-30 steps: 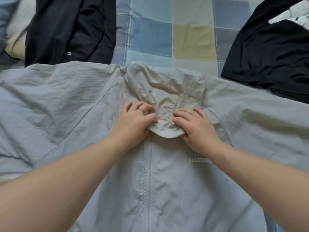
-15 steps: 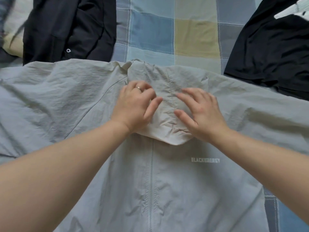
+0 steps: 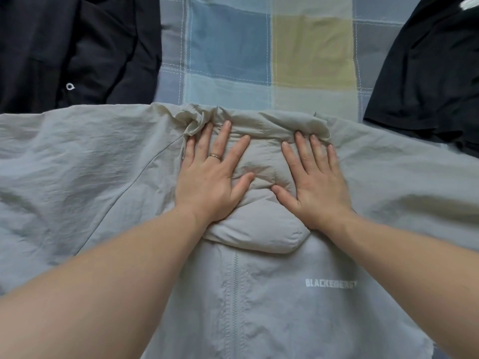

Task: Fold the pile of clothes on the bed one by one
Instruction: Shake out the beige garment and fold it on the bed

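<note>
While it lies spread on the bed point(image 3: 233, 47), grey jacket point(image 3: 77, 177): front up, right beneath the left hand point(image 3: 210, 177) and right hand point(image 3: 316, 182), zip point(image 3: 235, 294) running back between the wrists
Left hand: flat, fingers wide and straight, pressing the folded-down hood point(image 3: 259, 234), ring point(image 3: 215, 157) showing
Right hand: flat and spread too, pressing the hood just beside the left
Dark garment point(image 3: 77, 47): beyond the left hand, apart
Black garment point(image 3: 427, 73): beyond the right hand, out to its side

The big jacket point(image 3: 103, 177) across the middle is light grey with small white letters point(image 3: 331, 283) at the lower right. The bed cover point(image 3: 259, 47) at the top has blue, yellow and grey squares. Dark clothes lie in the upper left point(image 3: 77, 47) and black ones in the upper right point(image 3: 427, 73).
</note>
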`<state>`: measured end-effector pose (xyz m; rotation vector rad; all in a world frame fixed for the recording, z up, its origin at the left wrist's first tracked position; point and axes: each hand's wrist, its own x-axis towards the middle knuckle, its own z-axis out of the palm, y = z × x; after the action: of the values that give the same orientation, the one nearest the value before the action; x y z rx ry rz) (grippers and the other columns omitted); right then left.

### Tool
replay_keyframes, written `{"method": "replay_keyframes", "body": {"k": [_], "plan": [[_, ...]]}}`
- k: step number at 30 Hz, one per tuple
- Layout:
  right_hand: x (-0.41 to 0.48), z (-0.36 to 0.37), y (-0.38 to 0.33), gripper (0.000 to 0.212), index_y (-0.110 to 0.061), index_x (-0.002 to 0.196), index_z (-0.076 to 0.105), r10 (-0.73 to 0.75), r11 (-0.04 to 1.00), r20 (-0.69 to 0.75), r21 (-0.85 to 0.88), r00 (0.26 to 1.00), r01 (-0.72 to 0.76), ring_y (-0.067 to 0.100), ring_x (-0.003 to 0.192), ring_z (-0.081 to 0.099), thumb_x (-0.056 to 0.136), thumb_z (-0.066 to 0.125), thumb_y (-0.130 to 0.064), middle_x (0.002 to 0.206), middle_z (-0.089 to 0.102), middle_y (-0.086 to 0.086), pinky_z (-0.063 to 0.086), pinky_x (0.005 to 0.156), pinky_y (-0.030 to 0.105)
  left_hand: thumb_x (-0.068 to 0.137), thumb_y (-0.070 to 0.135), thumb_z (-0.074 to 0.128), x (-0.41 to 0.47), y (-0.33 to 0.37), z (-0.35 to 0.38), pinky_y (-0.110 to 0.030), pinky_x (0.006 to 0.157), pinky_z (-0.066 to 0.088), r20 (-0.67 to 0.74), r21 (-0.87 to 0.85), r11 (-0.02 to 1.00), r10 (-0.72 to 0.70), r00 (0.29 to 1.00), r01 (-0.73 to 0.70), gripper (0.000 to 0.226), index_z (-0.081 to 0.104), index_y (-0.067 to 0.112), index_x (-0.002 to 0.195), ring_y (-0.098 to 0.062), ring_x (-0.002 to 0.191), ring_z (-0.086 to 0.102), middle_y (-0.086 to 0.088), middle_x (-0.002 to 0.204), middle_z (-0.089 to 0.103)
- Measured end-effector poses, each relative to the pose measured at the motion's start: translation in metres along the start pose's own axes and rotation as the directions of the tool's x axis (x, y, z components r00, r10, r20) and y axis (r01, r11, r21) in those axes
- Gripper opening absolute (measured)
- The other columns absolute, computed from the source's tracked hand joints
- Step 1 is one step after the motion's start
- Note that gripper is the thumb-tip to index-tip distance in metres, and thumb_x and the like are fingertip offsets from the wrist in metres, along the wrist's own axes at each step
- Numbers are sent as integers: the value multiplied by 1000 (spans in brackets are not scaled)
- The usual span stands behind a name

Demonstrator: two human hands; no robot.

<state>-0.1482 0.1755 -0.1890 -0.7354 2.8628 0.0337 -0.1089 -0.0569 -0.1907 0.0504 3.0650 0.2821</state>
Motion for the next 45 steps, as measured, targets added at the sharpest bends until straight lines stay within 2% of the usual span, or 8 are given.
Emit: {"method": "replay_keyframes", "body": {"k": [8, 12, 15, 21, 32, 36, 40, 45], "plan": [[4, -10, -2, 89, -25, 162, 3, 21, 1000, 100, 9, 995, -22, 29, 156, -5, 90, 15, -75, 170, -6, 6, -4, 125, 53, 94, 70, 28, 5, 0, -7, -53, 123, 4, 67, -7, 1000, -7, 998, 8, 70, 22, 41, 158, -28, 156, 3, 1, 170, 4], [-5, -27, -1, 91, -34, 160, -7, -28, 985, 125, 172, 992, 6, 21, 155, -17, 87, 18, -81, 168, -15, 0, -15, 122, 50, 95, 68, 27, -13, 7, -22, -52, 124, -5, 38, -149, 987, 60, 997, -54, 72, 20, 36, 160, -25, 156, -3, 0, 170, 2], [-28, -27, -11, 90, -32, 161, 1, -119, 969, 87, 228, 989, 96, 23, 156, -10, 89, 26, -79, 169, -7, 1, -9, 124, 48, 96, 68, 29, -46, 8, -19, -57, 124, 6, 58, -95, 982, 172, 983, -166, 71, 22, 37, 159, -28, 156, 4, -1, 170, 9], [-41, 1, -20, 86, -20, 160, 25, -148, 986, 23, 76, 989, 146, 34, 155, 12, 91, 38, -69, 167, 14, 15, 11, 123, 57, 95, 69, 32, -52, 0, 3, -62, 121, 9, 37, 32, 974, 223, 974, -224, 70, 24, 40, 158, -29, 155, 12, -2, 168, 16], [-32, 3, -18, 84, -24, 160, 18, -156, 985, 19, 73, 988, 154, 33, 156, 8, 91, 34, -69, 168, 10, 14, 6, 124, 56, 93, 70, 30, -50, 1, 4, -63, 121, 7, 29, 27, 979, 203, 979, -203, 71, 25, 40, 158, -29, 155, 12, -3, 169, 14], [-33, 2, -20, 84, -28, 159, 5, -138, 989, 80, 66, 987, 133, 31, 156, 2, 91, 28, -71, 169, 4, 11, 2, 125, 54, 92, 70, 30, -52, 4, 2, -61, 122, 4, 54, 17, 982, 189, 981, -190, 72, 25, 40, 158, -28, 156, 10, -1, 169, 12], [-27, -9, -21, 85, -35, 155, -16, -112, 993, 230, 61, 967, 101, 24, 154, -18, 89, 17, -76, 168, -18, 3, -10, 123, 51, 93, 70, 24, -50, 3, -2, -58, 123, -1, 113, 11, 985, 172, 979, -174, 72, 19, 41, 159, -26, 156, 5, 0, 170, 8], [-23, -37, -22, 88, -39, 158, -10, -60, 986, 343, 164, 938, 3, 16, 153, -21, 91, 36, -73, 167, -22, -7, -12, 123, 48, 92, 72, 20, -52, 9, -17, -56, 122, -8, 172, -22, 992, 130, 977, -128, 74, 18, 40, 159, -23, 156, -2, 2, 170, 4]]}}
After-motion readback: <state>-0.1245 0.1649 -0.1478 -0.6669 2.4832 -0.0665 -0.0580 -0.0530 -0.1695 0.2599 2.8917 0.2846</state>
